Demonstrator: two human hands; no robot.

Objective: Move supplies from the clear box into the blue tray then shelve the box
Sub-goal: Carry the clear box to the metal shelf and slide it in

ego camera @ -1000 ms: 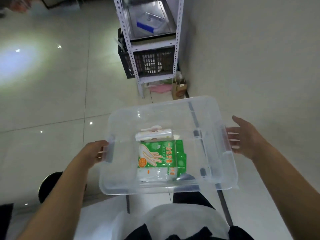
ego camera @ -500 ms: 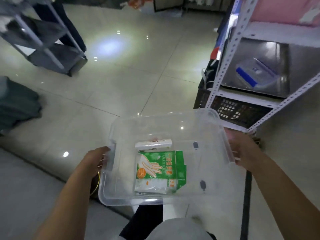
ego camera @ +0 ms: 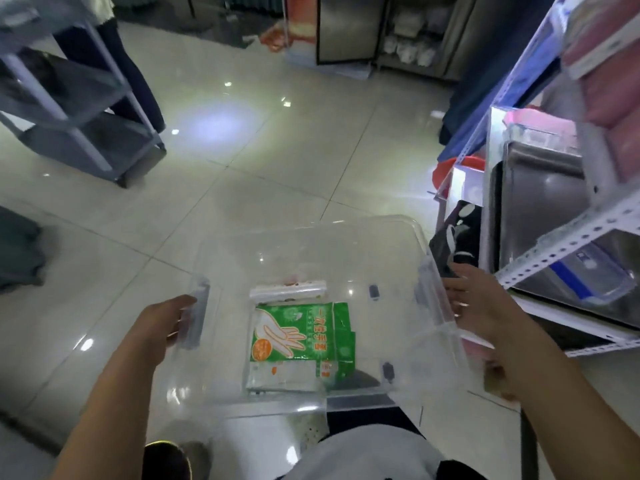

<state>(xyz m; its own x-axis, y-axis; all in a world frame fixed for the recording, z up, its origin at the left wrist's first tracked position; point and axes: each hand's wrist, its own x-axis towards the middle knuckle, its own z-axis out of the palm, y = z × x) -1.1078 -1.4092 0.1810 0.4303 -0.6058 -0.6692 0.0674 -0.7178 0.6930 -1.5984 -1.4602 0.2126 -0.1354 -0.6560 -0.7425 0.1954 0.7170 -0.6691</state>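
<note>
Left hand (ego camera: pixel 162 327) is clamped on the left handle (ego camera: pixel 198 315) of the clear box (ego camera: pixel 311 244), fingers curled round its edge. Right hand (ego camera: pixel 481 306) is pressed against the box's right side, fingers spread and fairly straight along the outer wall; whether any are hooked under the rim cannot be told. The box is held level between both hands, above the tiled floor (ego camera: pixel 277 168), in front of the torso. Two items are seen on the box bottom, roughly midway between the hands: a green glove packet (ego camera: pixel 304 332) lying flat, printed with a white hand graphic, an orange round badge and white Chinese characters down its right side (too blurred to be read with confidence), and just beyond it, touching or nearly so, a small clear-wrapped pack (ego camera: pixel 288 289) with no legible print. A white perforated-angle shelf rack (ego camera: pixel 568 237) is located just right of the right hand; on it a steel tray (ego camera: pixel 540 202) and a clear container with a blue strip (ego camera: pixel 595 275) are seen. A grey shelving cart (ego camera: pixel 79 133) is placed well apart at far left. No brand name is readable anywhere.
</note>
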